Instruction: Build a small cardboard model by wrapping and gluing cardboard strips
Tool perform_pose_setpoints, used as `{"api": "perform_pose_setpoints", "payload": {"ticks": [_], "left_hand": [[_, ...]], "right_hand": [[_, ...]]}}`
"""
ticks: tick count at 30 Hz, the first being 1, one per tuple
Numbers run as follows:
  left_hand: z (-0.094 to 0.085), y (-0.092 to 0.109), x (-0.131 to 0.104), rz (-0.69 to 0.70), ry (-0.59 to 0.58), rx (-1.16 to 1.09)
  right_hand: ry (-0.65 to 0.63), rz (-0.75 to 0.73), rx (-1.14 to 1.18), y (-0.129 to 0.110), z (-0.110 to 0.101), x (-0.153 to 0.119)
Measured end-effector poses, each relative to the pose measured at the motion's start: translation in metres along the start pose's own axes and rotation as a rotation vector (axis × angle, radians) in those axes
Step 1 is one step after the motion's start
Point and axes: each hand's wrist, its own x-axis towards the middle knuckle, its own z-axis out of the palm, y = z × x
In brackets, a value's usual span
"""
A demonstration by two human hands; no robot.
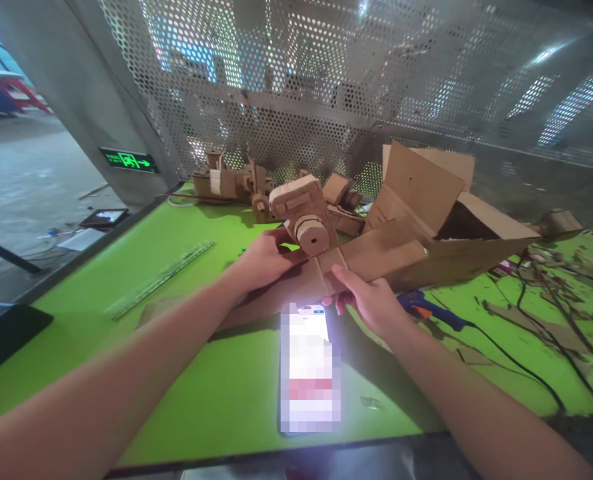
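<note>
A long, folded cardboard strip (286,288) stretches across in front of me, above the table. Pinching it near the middle is my right hand (369,297), thumb on top and fingers underneath. Against the strip's upper edge sits a cardboard model (303,203) with a rounded block and a round drum (312,235) that has a small square hole. My left hand (269,259) closes around the lower left side of this model; some of its fingers are hidden behind it. Below the strip a lit phone (309,373) lies on the table, its screen partly blurred.
The green table (186,393) carries a clear ruler (163,280) at left and a blue glue gun (433,310) with a cable at right. An open cardboard box (456,257) stands back right, with scraps beside it. More cardboard models (226,183) line the perforated metal screen (276,80).
</note>
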Motion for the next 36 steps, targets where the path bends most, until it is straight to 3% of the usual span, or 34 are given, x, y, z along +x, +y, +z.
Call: {"api": "perform_pose_setpoints", "payload": {"ticks": [9, 20, 36], "left_hand": [[-0.005, -0.005, -0.001, -0.038, -0.002, 0.000], [-0.009, -0.004, -0.002, -0.082, -0.012, -0.012], [-0.011, -0.003, -0.002, -0.010, 0.006, 0.088]], "right_hand": [[0.105, -0.042, 0.038, -0.009, 0.001, 0.001], [0.122, -0.046, -0.098, -0.010, -0.001, 0.000], [0.096, -0.071, -0.183, -0.010, -0.003, -0.001]]}}
